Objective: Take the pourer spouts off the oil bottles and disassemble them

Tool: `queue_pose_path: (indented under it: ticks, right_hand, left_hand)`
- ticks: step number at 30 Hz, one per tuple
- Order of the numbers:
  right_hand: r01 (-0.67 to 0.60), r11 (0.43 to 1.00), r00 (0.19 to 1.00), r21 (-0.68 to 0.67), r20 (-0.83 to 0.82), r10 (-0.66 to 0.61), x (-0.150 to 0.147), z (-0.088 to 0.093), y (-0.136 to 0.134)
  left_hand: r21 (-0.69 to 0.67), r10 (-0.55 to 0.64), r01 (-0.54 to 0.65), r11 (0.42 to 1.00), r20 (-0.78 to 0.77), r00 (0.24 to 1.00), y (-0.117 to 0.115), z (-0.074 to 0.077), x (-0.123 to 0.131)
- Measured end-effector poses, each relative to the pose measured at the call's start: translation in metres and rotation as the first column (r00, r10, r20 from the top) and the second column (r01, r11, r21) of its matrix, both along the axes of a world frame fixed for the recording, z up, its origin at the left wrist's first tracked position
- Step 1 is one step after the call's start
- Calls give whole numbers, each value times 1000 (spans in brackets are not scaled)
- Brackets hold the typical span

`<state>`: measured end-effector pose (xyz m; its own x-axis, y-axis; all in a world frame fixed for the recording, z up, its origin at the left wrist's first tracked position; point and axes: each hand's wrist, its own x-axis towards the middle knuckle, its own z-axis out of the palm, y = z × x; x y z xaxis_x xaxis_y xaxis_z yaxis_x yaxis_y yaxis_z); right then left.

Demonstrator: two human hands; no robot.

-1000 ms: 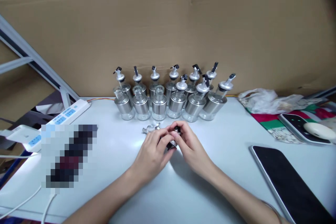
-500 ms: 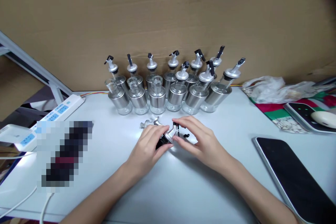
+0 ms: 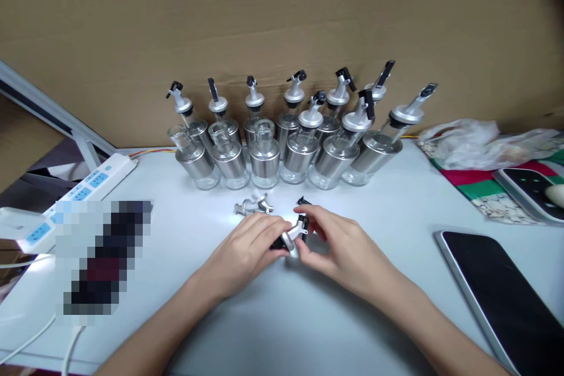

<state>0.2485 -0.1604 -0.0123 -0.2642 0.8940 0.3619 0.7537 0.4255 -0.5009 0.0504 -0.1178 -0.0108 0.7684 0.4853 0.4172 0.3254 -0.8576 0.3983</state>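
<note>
My left hand (image 3: 241,249) is closed around the black ribbed stopper end of a silver bottle pourer (image 3: 288,241), held low over the table and tilted with its spout up to the right. My right hand (image 3: 350,249) pinches at the spout end, thumb and fingers about its black flip cap. Loose silver pourer parts (image 3: 252,205) lie just beyond my left hand. A small black piece (image 3: 303,201) lies beyond the right fingertips. Behind stand several glass bottles with steel sleeves. Three front-left ones, such as this open bottle (image 3: 264,155), have bare necks; the others carry pourers.
A white power strip (image 3: 83,191) and a blurred-out item (image 3: 103,258) with a cable lie at left. At right are a large dark-screened phone (image 3: 497,294), a smaller device (image 3: 524,188), a patterned cloth (image 3: 467,182) and a plastic bag (image 3: 471,147). A cardboard wall (image 3: 282,17) closes the back.
The view has shifted slightly. The pourer has turned a little, and my right fingers have curled closer about its black cap. More of the loose silver parts shows.
</note>
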Motion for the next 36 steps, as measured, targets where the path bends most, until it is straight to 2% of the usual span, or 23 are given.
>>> queue_pose_path:
  ticks: [3,8,15,19,23,28,31,36]
  right_hand:
    - [26,996,998,85,52,-30,-1,1,1]
    - [40,973,993,225,98,-63,-6,5,-1]
    - [8,978,986,208,159,-42,-14,3,-6]
    - [-33,986,985,165,171,4,-15,1,-7]
    - [-27,992,981,121,195,3,-13,-1,-5]
    - [-67,985,972,157,233,29,-16,0,-5]
    - [-42,985,976,167,216,5,-19,1,-6]
    - [-15,998,975,68,221,0,-19,2,-6]
  left_hand:
    - [44,43,-43,998,7,999,-2,0,1]
    - [173,171,-181,968,68,983,-6,-3,5]
    - [93,287,-293,951,71,955,-12,-6,10]
    - [116,294,-293,949,8,956,-11,-7,9]
    - [128,291,-292,948,27,956,-10,-10,9]
    - [112,253,-256,960,40,967,-12,-10,10]
    - [109,235,-239,965,48,971,-11,-8,10]
    - [128,210,-216,968,61,976,-10,-8,10]
